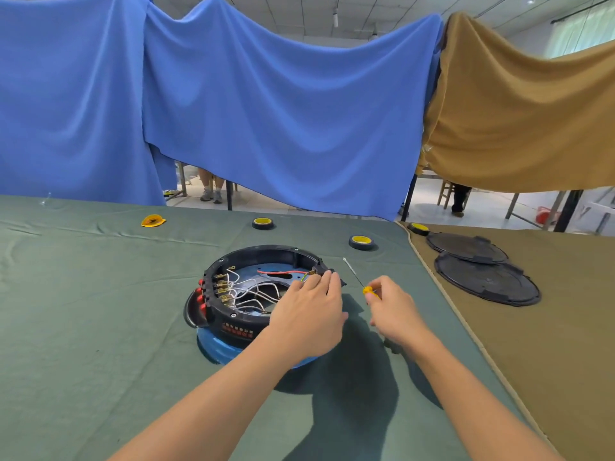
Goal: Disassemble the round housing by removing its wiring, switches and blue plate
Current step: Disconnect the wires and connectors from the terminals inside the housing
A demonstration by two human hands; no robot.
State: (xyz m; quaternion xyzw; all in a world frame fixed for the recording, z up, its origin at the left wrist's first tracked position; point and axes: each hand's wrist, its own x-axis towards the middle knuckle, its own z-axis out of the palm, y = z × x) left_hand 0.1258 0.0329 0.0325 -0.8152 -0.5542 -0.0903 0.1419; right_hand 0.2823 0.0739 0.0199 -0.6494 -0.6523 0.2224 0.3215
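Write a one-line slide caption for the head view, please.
Left hand touches the rim of the round housing while the right hand pinches a yellow-handled screwdriver beside it.

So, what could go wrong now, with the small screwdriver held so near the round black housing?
1. The thin yellow-handled screwdriver, pinched by the right hand, has its metal shaft close to the left hand, which rests on the rim of the round black housing. A slip may poke the fingers.
2. The tangled white wires still sit on the brass terminals. A hard pull may tear them.
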